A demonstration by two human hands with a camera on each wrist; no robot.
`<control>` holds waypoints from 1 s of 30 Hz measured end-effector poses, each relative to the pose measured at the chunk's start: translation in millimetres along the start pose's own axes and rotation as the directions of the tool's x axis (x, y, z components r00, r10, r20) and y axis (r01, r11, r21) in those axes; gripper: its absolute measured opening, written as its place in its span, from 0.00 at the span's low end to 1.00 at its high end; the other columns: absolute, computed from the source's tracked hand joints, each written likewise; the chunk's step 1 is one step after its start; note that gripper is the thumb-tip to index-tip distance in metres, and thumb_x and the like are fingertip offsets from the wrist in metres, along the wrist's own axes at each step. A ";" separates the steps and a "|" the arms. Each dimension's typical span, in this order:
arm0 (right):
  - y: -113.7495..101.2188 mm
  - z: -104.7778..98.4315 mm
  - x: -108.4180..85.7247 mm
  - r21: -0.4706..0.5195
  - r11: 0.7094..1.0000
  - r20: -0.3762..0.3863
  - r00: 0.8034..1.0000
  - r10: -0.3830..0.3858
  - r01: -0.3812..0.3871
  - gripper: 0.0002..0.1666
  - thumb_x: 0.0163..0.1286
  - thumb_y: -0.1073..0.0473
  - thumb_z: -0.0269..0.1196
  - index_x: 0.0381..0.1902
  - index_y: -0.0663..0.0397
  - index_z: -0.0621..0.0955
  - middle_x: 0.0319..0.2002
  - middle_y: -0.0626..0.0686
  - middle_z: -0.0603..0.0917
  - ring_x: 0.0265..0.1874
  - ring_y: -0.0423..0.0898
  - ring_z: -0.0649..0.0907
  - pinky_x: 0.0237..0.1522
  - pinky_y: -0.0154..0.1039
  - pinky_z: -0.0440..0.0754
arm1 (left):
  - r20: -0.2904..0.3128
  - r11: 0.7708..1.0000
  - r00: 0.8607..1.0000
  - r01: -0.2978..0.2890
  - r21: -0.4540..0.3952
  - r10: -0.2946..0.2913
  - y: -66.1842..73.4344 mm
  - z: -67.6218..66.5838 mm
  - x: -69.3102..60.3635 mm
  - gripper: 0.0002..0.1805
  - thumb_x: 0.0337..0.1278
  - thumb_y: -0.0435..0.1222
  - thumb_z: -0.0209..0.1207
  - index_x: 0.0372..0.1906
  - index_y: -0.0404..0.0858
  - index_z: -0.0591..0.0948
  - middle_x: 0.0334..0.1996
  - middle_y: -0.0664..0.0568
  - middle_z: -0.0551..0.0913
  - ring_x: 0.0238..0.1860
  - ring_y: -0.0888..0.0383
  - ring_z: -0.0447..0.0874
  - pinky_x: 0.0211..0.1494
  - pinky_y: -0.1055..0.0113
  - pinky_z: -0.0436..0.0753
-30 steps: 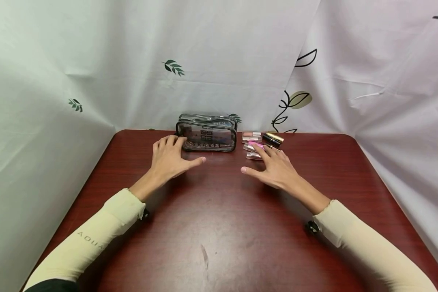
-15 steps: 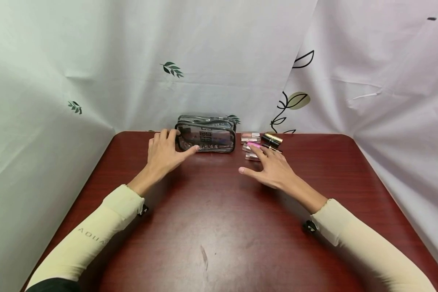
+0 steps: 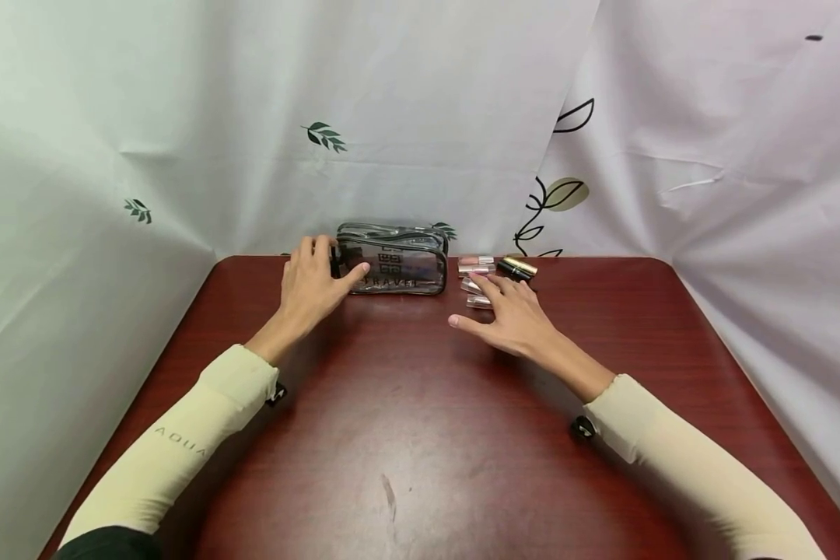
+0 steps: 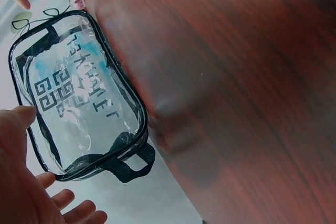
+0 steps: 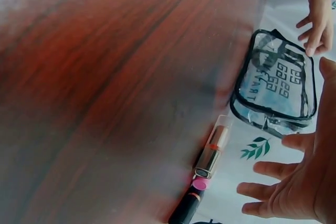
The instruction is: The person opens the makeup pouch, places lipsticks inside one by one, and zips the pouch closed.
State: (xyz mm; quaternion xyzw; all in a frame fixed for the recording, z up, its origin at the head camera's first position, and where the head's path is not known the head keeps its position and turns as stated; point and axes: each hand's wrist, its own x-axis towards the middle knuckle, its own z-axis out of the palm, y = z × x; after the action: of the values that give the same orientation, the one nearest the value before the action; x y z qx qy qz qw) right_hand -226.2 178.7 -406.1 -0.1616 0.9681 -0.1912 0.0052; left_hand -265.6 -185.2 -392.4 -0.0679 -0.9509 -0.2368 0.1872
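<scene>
With left hand (image 3: 309, 284) relaxed beside the clear pouch (image 3: 409, 272) near frame centre, right hand (image 3: 518, 315) loose over the tubes (image 3: 476, 271), might scatter these by brushing low.

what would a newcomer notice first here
Probably the clear plastic pouch with black trim, at the far edge of the dark-red table, by the left hand. Next come the small clear, black and gold tubes right of it, partly hidden by the right hand.

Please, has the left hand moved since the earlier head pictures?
Yes: against the table, the left hand has moved farther back and slightly left.
</scene>
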 end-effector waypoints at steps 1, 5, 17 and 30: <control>-0.4 0.6 1.2 0.000 1.000 -0.005 1.000 -0.004 0.004 0.62 0.73 0.17 0.60 0.94 0.39 0.60 0.89 0.63 0.65 0.90 0.67 0.62 0.91 0.73 0.50 | -0.006 1.000 1.000 -0.004 -0.005 0.004 -0.4 0.5 1.1 0.42 0.73 0.63 0.68 0.70 0.32 0.75 0.66 0.30 0.75 0.63 0.28 0.77 0.67 0.30 0.78; -1.2 2.8 6.0 -0.006 1.000 -0.024 0.999 -0.025 0.025 0.61 0.74 0.17 0.59 0.93 0.40 0.63 0.88 0.63 0.66 0.89 0.67 0.63 0.91 0.73 0.52 | -0.023 1.000 1.000 -0.013 -0.021 0.013 -2.1 2.6 4.8 0.40 0.72 0.61 0.70 0.67 0.32 0.75 0.64 0.30 0.75 0.61 0.28 0.78 0.67 0.30 0.79; -9.4 2.2 12.2 0.026 1.000 -0.028 1.000 -0.012 0.013 0.61 0.72 0.16 0.60 0.92 0.36 0.62 0.88 0.64 0.66 0.88 0.70 0.64 0.91 0.70 0.54 | 0.023 0.995 1.000 0.003 -0.099 0.000 -3.8 2.0 13.9 0.42 0.74 0.57 0.70 0.78 0.35 0.72 0.75 0.30 0.72 0.74 0.29 0.74 0.71 0.29 0.80; -17.5 1.9 22.1 0.040 0.998 -0.067 0.996 -0.053 0.056 0.60 0.73 0.18 0.62 0.91 0.39 0.64 0.88 0.58 0.67 0.87 0.69 0.67 0.89 0.70 0.60 | 0.059 0.980 0.998 -0.026 -0.196 0.039 -7.8 1.8 15.1 0.37 0.84 0.53 0.61 0.82 0.34 0.70 0.79 0.30 0.71 0.79 0.30 0.73 0.79 0.30 0.74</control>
State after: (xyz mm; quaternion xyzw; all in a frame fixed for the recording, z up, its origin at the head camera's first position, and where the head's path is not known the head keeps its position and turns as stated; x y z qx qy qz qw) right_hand -241.7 155.8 -400.2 -0.1813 0.9588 -0.2167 -0.0286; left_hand -281.8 -190.5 -391.3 -0.1089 -0.9273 -0.3235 0.1538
